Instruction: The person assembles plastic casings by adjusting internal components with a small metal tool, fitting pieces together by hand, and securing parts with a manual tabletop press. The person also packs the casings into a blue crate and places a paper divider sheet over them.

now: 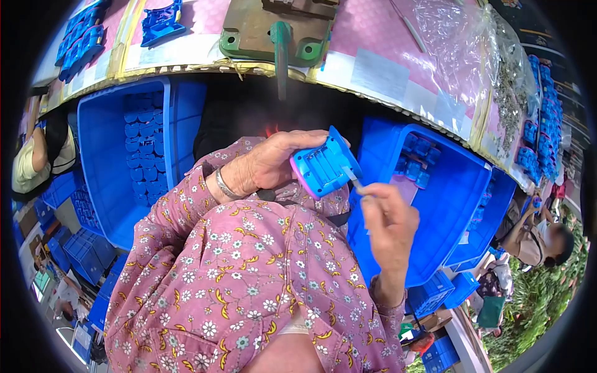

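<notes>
My left hand [277,158], with a metal bangle at the wrist, is closed around a blue plastic casing [320,165] in front of my chest. The casing has a pink edge, and its side with several long slots is turned up. In my right hand [388,217] the fingers pinch a small, thin metal blade [351,174]. The tip of the blade is at the casing's right edge; whether it touches is hard to tell. The blade's grip is hidden by my fingers.
A green metal press base [249,37] with a lever stands on the pink-covered bench [205,22]. Blue crates [90,149] [457,186] with stacked casings flank me. More casings [84,46], a clear plastic bag [460,37] and a rod lie on the bench. Other people [538,239] sit at both sides.
</notes>
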### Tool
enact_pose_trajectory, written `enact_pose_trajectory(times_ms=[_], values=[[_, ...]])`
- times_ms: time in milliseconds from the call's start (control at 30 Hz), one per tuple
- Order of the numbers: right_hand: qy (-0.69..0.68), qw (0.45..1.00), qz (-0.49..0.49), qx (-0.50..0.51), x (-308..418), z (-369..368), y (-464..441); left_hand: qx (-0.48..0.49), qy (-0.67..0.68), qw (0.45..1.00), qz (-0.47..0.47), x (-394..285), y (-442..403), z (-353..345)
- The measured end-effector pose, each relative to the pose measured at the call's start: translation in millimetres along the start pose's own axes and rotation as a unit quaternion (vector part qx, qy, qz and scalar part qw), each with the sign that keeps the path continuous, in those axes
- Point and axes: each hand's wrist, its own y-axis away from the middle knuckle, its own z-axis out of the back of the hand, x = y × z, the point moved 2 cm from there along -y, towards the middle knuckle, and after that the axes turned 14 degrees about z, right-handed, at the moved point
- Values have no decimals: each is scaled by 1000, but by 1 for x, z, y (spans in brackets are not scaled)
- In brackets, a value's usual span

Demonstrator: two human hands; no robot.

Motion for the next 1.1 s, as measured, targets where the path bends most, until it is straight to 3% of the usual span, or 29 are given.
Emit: enact_pose_trajectory(times_ms=[200,533,833,1100], values=[[122,984,117,50,-10,-22,5,-5,-18,1000,-7,-2,0,2],[207,966,143,56,-6,-31,3,-62,-108,992,-19,2,-2,-1],[247,949,175,89,2,-35,-5,-102,-51,993,-5,6,-4,9],[258,943,193,81,2,-36,-4,-79,-33,996,-9,5,-3,3]])
